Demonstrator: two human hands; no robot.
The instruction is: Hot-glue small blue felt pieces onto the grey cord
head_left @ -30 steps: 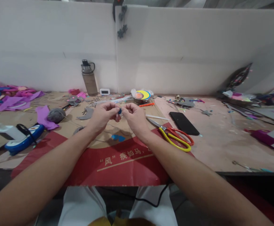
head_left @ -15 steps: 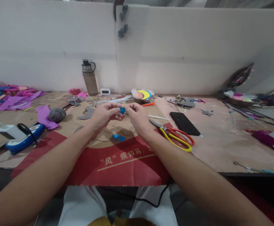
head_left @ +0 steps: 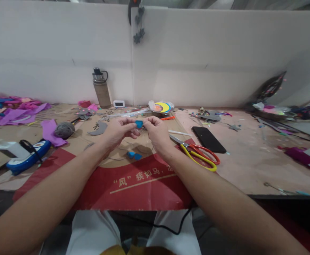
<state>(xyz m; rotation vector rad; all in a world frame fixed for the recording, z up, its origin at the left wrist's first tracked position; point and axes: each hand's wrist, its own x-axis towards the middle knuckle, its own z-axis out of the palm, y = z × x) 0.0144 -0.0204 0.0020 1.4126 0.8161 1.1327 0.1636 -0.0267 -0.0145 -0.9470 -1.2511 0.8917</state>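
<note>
Between my two hands, above the cardboard, is a small blue felt-like piece (head_left: 138, 124). My left hand (head_left: 124, 128) pinches its left side with thumb and fingers. My right hand (head_left: 155, 129) has thumb and forefinger pressed together at its right edge; exactly how the fingertips meet it is too small to tell. Below the hands, small blue pieces (head_left: 137, 156) lie on the red-and-brown cardboard sheet (head_left: 144, 191), close to a thin grey strand. Right of my right wrist lie scissors (head_left: 194, 150) with one red and one yellow handle.
A black phone (head_left: 209, 139) lies right of the scissors. To the left are a grey yarn ball (head_left: 64, 130), purple felt (head_left: 51, 132) and a blue device (head_left: 28, 157). A bottle (head_left: 101, 90), a small clock (head_left: 119, 103) and a bowl (head_left: 162, 114) stand along the white wall.
The blue piece between my fingers has turned slightly and shows a flatter, wider face. Both hands stay in nearly the same place.
</note>
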